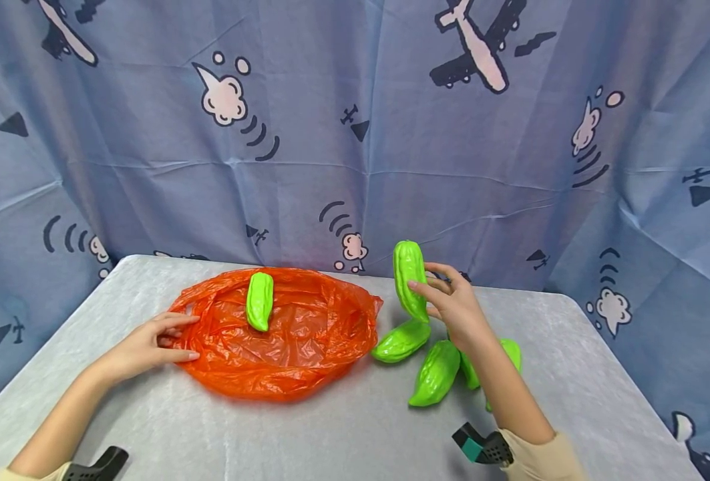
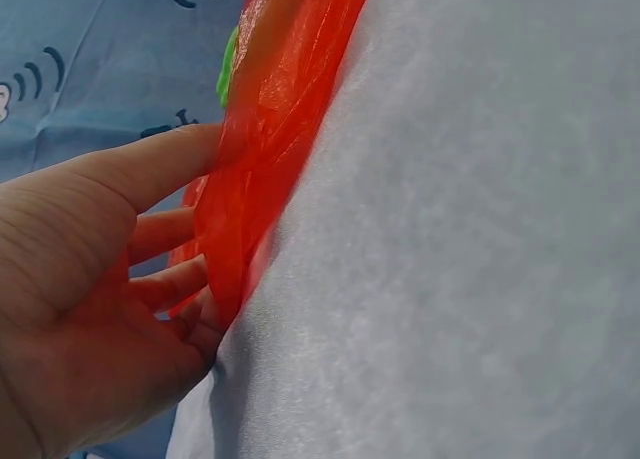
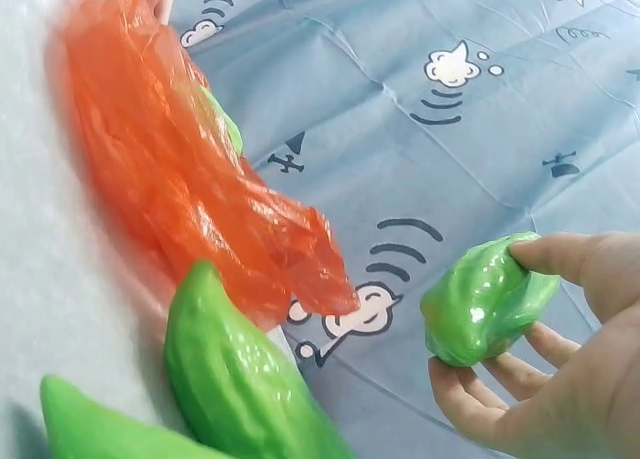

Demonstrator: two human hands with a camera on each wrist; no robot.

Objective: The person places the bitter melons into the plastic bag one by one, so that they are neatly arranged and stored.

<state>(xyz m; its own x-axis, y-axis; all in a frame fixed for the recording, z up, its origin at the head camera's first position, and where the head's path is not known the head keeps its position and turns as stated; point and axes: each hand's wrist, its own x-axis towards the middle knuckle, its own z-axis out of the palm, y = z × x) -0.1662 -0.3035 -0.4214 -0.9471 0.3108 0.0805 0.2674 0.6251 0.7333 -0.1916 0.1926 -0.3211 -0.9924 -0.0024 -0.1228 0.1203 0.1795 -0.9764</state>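
An orange-red plastic bag (image 1: 336, 321) lies spread with its mouth upward on the table, and a green bitter melon (image 1: 260, 300) rests inside it. My left hand (image 1: 153, 339) grips the bag's left rim, thumb and fingers spread along it; the left wrist view shows the fingers partly behind the thin plastic (image 2: 262, 139). To the right of the bag, my right hand (image 1: 453, 304) holds another ridged bitter melon (image 1: 409, 274) upright above the table, pinched between thumb and fingers. Beneath it lies a bitter melon (image 1: 401, 342) close to the bag's right end.
More bitter melons lie below the right forearm, one in front (image 1: 436, 374) and others partly hidden by the arm. The pale cloth-covered table (image 1: 330, 441) ends at a blue patterned curtain (image 1: 306, 133) behind. Each wrist wears a dark device.
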